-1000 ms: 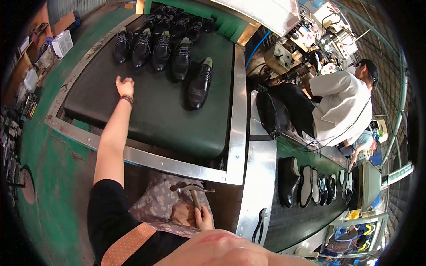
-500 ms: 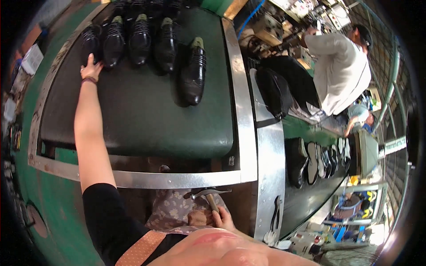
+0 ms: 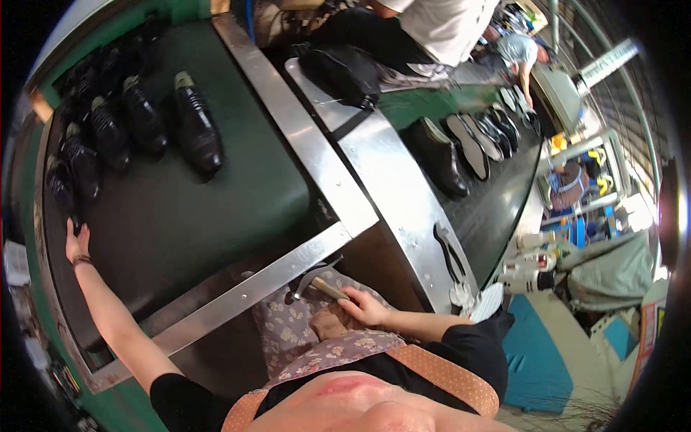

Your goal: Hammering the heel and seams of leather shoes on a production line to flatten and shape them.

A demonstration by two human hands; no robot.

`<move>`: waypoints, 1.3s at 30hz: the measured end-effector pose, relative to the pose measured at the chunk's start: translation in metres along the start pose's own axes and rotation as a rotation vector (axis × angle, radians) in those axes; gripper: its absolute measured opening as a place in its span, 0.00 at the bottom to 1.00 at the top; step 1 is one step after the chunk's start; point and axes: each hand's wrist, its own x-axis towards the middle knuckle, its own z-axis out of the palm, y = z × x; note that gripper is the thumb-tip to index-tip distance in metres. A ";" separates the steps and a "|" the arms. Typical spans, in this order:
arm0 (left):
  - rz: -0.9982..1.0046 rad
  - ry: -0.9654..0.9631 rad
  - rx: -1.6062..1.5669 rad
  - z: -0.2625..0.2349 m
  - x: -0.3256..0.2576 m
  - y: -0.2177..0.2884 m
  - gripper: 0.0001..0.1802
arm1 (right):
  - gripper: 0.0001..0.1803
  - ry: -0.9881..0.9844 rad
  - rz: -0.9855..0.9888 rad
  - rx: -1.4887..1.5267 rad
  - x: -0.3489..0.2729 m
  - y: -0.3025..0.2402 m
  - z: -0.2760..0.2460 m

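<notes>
My left hand (image 3: 77,243) reaches to the far left, its thumb and fingers closed around the toe of a black leather shoe (image 3: 62,186). That shoe is the leftmost of several black lace-up shoes on a dark conveyor belt (image 3: 237,191); pale green shoe lasts show at some of the openings. One lace-up shoe (image 3: 196,128) stands a little apart at the right of the row. Over my lap, my right hand (image 3: 363,307) grips the wooden handle of a hammer (image 3: 329,289). The hammer's curved metal head points away from me, near the metal frame.
A metal frame (image 3: 252,288) edges the belt. On the metal ledge (image 3: 389,194) to the right lie pincers (image 3: 449,252). Beyond it, a second belt holds several shoes (image 3: 468,147). A black bag (image 3: 342,72) and a co-worker in white (image 3: 446,29) are farther off.
My view has swung to the right, so the belt and shoes now appear farther left and tilted. My left hand stays at the leftmost shoe's toe; my right hand still holds the hammer.
</notes>
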 end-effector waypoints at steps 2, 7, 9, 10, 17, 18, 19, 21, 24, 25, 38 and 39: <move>0.245 0.221 0.272 0.012 -0.027 -0.016 0.38 | 0.16 -0.053 -0.014 0.026 0.003 -0.004 -0.001; 0.956 0.353 0.697 0.051 -0.090 -0.049 0.36 | 0.17 -0.009 -0.155 0.051 0.010 0.005 0.007; 0.990 -0.122 0.605 0.141 -0.158 -0.075 0.30 | 0.18 0.015 -0.110 -0.005 0.010 0.008 -0.002; 1.120 -0.252 0.715 0.177 -0.190 -0.078 0.29 | 0.18 0.014 -0.093 0.004 0.010 0.008 -0.004; 1.225 -0.592 1.416 0.311 -0.300 -0.120 0.43 | 0.19 0.041 -0.081 -0.049 0.002 0.000 -0.007; 1.227 -0.606 1.417 0.318 -0.303 -0.130 0.43 | 0.18 0.042 -0.094 -0.020 0.002 0.003 -0.006; 1.180 -0.481 1.583 0.323 -0.304 -0.139 0.43 | 0.18 0.045 -0.086 -0.013 0.000 0.007 -0.003; 1.147 -0.284 1.815 0.322 -0.291 -0.159 0.42 | 0.18 0.024 -0.111 0.012 -0.007 0.011 -0.002; 1.151 -0.190 1.828 0.311 -0.263 -0.164 0.41 | 0.18 0.051 -0.141 0.018 -0.015 0.010 -0.004; 1.121 -0.239 1.843 0.313 -0.278 -0.149 0.40 | 0.18 0.094 -0.167 0.010 -0.013 0.014 -0.002; -0.368 -0.982 -0.051 0.143 -0.473 -0.056 0.26 | 0.19 0.128 -0.238 0.012 -0.003 0.013 -0.006; -0.384 -1.001 -0.107 0.131 -0.495 -0.051 0.28 | 0.18 0.085 -0.197 0.044 -0.006 0.004 -0.009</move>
